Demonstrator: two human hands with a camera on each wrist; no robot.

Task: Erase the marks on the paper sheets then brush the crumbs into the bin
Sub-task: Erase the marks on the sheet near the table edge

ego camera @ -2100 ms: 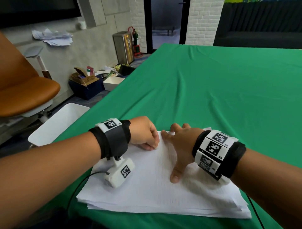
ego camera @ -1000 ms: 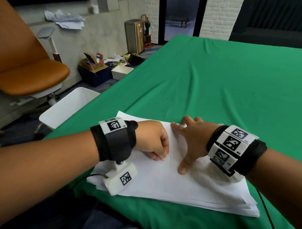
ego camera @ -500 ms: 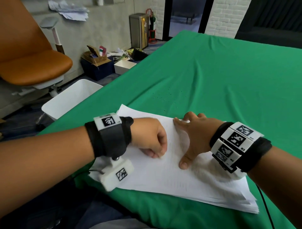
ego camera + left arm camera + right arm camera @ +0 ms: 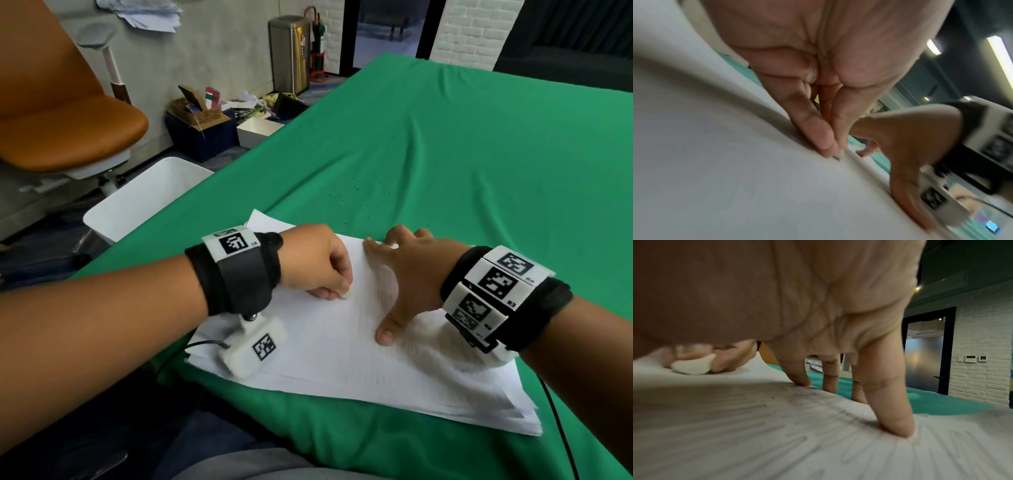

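Observation:
A stack of white paper sheets (image 4: 342, 353) lies on the green table near its front edge. My left hand (image 4: 318, 263) pinches a small white eraser (image 4: 346, 294) and holds it against the top sheet; the eraser (image 4: 694, 365) shows plainly in the right wrist view, under curled fingers. My right hand (image 4: 404, 270) lies flat on the sheet with fingers spread, thumb (image 4: 385, 334) pressed down. Faint pencil lines (image 4: 818, 410) cover the paper under the right hand. Dark crumbs (image 4: 352, 198) are scattered on the cloth just beyond the stack.
A white bin (image 4: 144, 202) stands on the floor beside the table's left edge. An orange chair (image 4: 61, 126) is further left, with boxes (image 4: 202, 130) and a steel trash can (image 4: 289, 54) by the wall. The green cloth (image 4: 479, 154) stretches far and right.
The head view has swung down and left, so more of the bin and floor shows. My left hand with the eraser has shifted slightly over the sheet. The right hand stays pressed in place.

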